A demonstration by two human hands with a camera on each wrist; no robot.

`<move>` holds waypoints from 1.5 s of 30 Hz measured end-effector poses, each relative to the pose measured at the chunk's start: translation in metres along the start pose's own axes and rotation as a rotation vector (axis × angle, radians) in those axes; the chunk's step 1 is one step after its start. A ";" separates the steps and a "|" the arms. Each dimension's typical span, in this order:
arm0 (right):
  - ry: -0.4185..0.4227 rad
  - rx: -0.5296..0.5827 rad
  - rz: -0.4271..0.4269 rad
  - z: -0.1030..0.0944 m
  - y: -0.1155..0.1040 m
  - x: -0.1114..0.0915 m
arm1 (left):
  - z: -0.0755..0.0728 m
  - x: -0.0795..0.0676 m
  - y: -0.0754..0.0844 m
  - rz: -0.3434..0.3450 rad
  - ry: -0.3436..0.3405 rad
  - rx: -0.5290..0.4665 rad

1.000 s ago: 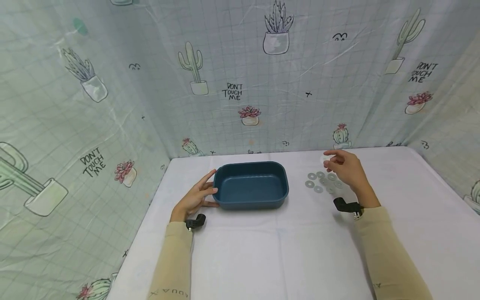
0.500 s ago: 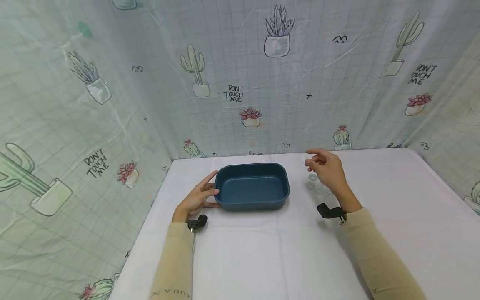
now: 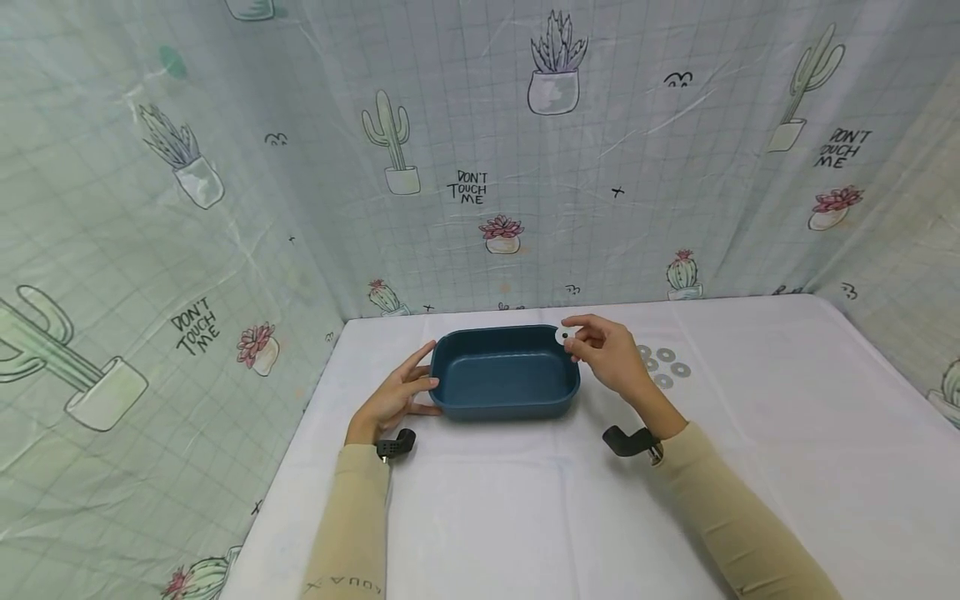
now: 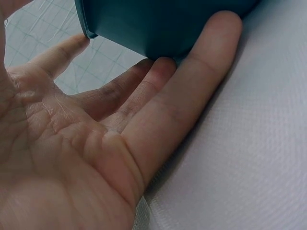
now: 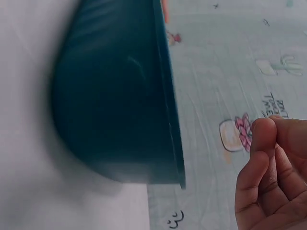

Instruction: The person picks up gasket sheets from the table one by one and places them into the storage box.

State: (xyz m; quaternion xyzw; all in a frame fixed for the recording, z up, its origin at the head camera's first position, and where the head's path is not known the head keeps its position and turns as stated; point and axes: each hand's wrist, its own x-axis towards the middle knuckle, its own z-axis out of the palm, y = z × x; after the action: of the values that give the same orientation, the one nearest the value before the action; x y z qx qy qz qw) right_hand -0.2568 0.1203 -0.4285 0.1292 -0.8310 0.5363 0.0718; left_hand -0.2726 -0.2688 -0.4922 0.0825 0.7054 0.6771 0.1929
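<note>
A blue rectangular plastic bin (image 3: 504,411) stands on the table. My left hand (image 3: 384,406) is at its left end, fingers spread and mostly straight, fingertips touching the outer wall; the left wrist view shows the bin's end (image 4: 139,26) against them. Between thumb and index finger my right hand (image 3: 607,357) pinches a pale flat washer (image 3: 559,335), over the bin's back right corner. In the right wrist view the right hand (image 5: 271,172) appears beside the bin's rim, the washer hidden from that side.
Several grey washers (image 3: 660,356) lie flat on the white tablecloth (image 3: 480,517) to the right of the bin, partly behind the right hand. A cactus-print curtain (image 3: 315,167) hangs along the back and left sides of the table.
My right hand has moved left with the washer, from above the loose washers to the bin's right rim. The left hand has stayed at the bin's left end.
</note>
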 end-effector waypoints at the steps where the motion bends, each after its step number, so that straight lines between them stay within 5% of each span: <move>1: -0.010 0.007 0.000 0.003 -0.001 -0.001 | 0.000 0.000 0.000 0.000 0.000 0.000; 15: -0.102 0.114 0.041 0.035 -0.005 -0.010 | 0.000 0.000 -0.001 -0.013 0.008 -0.030; 26: -0.153 0.092 0.051 0.051 -0.008 -0.015 | 0.002 -0.001 0.000 -0.010 0.016 -0.062; 36: -0.163 0.095 0.056 0.060 -0.012 -0.002 | 0.000 -0.002 0.000 0.005 -0.013 -0.052; 45: -0.146 0.158 0.151 0.078 -0.013 0.020 | 0.000 -0.002 0.001 -0.002 -0.013 -0.061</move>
State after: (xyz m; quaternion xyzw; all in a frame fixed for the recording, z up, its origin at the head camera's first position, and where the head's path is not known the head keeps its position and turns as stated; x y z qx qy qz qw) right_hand -0.2701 0.0418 -0.4440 0.1099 -0.7966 0.5930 -0.0399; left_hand -0.2711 -0.2697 -0.4912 0.0803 0.6830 0.6977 0.2007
